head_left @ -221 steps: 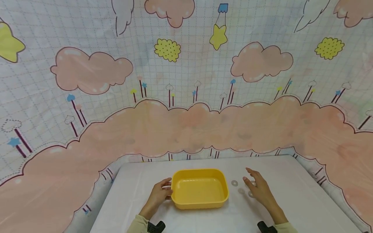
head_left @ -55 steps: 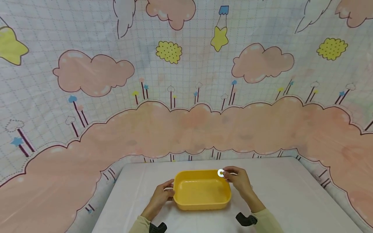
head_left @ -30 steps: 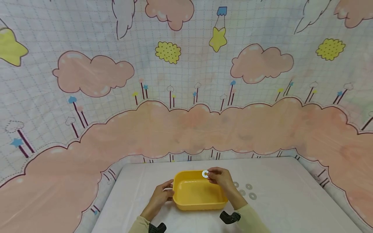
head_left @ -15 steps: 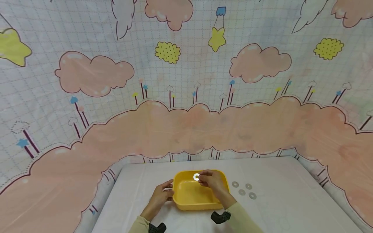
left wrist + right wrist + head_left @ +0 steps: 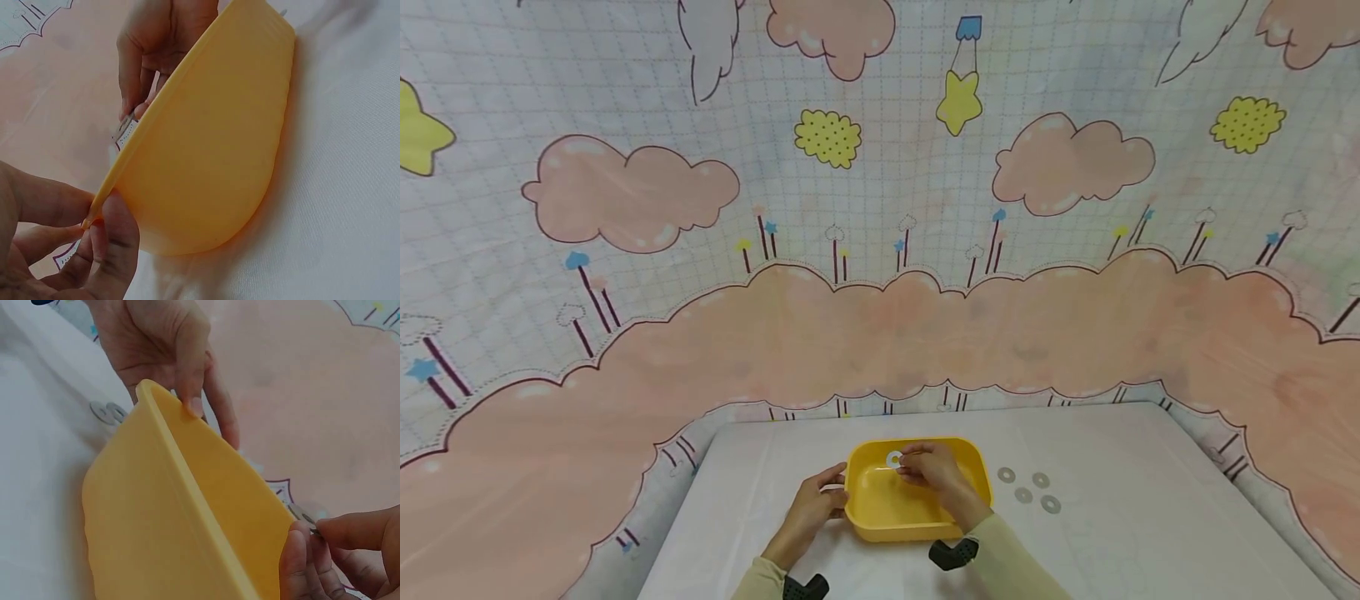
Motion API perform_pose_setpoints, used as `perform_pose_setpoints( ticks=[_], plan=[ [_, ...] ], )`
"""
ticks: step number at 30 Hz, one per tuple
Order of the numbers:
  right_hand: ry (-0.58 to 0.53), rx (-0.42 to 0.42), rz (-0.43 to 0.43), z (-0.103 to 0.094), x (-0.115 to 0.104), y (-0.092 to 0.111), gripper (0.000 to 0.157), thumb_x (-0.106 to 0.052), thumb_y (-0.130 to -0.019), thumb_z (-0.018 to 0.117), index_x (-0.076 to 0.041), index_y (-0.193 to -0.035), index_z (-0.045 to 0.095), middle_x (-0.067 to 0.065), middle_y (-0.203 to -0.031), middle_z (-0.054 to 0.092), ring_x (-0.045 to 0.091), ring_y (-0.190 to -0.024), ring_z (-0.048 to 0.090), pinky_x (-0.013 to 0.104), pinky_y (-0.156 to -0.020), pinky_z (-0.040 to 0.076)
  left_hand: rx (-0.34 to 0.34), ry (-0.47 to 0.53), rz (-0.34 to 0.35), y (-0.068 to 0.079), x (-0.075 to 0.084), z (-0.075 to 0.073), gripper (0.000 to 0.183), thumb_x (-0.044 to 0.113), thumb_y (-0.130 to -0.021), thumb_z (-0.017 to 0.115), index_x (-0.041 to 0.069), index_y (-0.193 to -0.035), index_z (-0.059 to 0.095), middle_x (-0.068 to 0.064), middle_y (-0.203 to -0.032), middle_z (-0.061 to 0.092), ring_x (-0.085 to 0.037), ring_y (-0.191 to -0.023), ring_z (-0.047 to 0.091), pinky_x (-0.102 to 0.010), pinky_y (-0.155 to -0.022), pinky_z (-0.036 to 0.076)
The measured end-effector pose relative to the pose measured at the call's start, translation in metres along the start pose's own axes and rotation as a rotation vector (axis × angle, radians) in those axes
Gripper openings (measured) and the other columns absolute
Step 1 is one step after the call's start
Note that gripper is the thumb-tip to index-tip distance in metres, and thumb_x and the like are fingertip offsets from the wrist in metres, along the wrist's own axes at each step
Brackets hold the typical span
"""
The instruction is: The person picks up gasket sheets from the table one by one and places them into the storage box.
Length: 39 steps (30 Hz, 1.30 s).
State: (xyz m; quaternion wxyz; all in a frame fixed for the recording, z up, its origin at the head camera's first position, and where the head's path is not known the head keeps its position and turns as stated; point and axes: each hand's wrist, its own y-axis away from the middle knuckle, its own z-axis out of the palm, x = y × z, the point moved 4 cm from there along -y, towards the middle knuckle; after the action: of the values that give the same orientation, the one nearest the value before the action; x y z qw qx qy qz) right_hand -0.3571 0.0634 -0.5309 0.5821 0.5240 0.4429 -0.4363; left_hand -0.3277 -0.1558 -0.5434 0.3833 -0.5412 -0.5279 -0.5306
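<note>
A yellow plastic tub [image 5: 910,533] stands on the white table. My left hand [image 5: 808,504] pinches its left rim; in the left wrist view the thumb and fingers [image 5: 119,234] close on the edge from both sides. Over the tub's inside is my right hand [image 5: 936,475], holding a flat ring-shaped washer [image 5: 889,459] by its edge. The right wrist view has this grey washer [image 5: 297,512] between thumb and fingertips, apart from the tub's wall. Nothing else shows inside the tub, though the right hand and forearm hide part of it.
Several grey washers [image 5: 1001,474] lie loose on the table to the right of the tub. In the right wrist view, two washers [image 5: 98,413] lie beyond the tub near the left hand. A patterned cloth [image 5: 880,333] hangs behind the table.
Earlier the right hand hovered over the washers at the right, holding none. It has since carried one washer leftward across the tub and slightly lower. The left hand has stayed at the rim.
</note>
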Motion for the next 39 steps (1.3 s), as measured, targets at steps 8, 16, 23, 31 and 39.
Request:
perform_pose_setpoints(
  ticks=[8, 16, 23, 31, 39],
  plan=[
    [0.030, 0.009, 0.057, 0.010, 0.005, -0.008, 0.022, -0.006, -0.090, 0.066, 0.005, -0.110, 0.066, 0.012, -0.093, 0.070, 0.016, -0.074, 0.071, 0.026, -0.069, 0.060, 0.000, 0.013, 0.005, 0.001, 0.003, 0.001, 0.065, -0.002, -0.082, 0.058, -0.008, -0.145, 0.041, -0.020, -0.118, 0.051, -0.015, -0.079, 0.061, -0.029, -0.067, 0.057],
    [-0.037, -0.012, 0.108, 0.014, 0.013, -0.011, 0.021, -0.003, -0.090, 0.066, 0.006, -0.109, 0.065, 0.013, -0.094, 0.069, 0.015, -0.070, 0.070, 0.026, -0.069, 0.060, 0.008, -0.001, -0.001, 0.004, 0.003, 0.003, 0.064, -0.003, -0.083, 0.058, -0.007, -0.145, 0.041, -0.019, -0.118, 0.051, -0.014, -0.081, 0.061, -0.029, -0.068, 0.057],
    [-0.040, -0.021, 0.139, 0.016, 0.017, -0.010, 0.021, -0.003, -0.090, 0.066, 0.006, -0.108, 0.065, 0.013, -0.092, 0.072, 0.019, -0.073, 0.073, 0.026, -0.069, 0.060, 0.014, 0.002, -0.001, 0.008, 0.001, 0.005, 0.064, -0.003, -0.082, 0.057, -0.007, -0.144, 0.042, -0.018, -0.118, 0.051, -0.015, -0.084, 0.061, -0.029, -0.069, 0.058],
    [-0.020, -0.044, 0.138, 0.016, 0.020, -0.005, 0.024, -0.005, -0.092, 0.064, 0.007, -0.112, 0.064, 0.012, -0.091, 0.073, 0.019, -0.074, 0.073, 0.029, -0.071, 0.060, 0.033, 0.001, 0.003, 0.014, 0.001, 0.008, 0.064, -0.002, -0.083, 0.058, -0.007, -0.144, 0.042, -0.019, -0.118, 0.051, -0.014, -0.084, 0.061, -0.029, -0.067, 0.057],
    [-0.011, -0.050, 0.117, 0.010, 0.019, 0.002, 0.028, -0.008, -0.093, 0.062, 0.007, -0.117, 0.061, 0.015, -0.096, 0.071, 0.021, -0.076, 0.073, 0.030, -0.069, 0.061, 0.043, 0.006, 0.006, 0.019, 0.000, 0.010, 0.063, -0.003, -0.083, 0.058, -0.007, -0.144, 0.042, -0.019, -0.118, 0.051, -0.014, -0.083, 0.060, -0.030, -0.067, 0.056]
  ],
)
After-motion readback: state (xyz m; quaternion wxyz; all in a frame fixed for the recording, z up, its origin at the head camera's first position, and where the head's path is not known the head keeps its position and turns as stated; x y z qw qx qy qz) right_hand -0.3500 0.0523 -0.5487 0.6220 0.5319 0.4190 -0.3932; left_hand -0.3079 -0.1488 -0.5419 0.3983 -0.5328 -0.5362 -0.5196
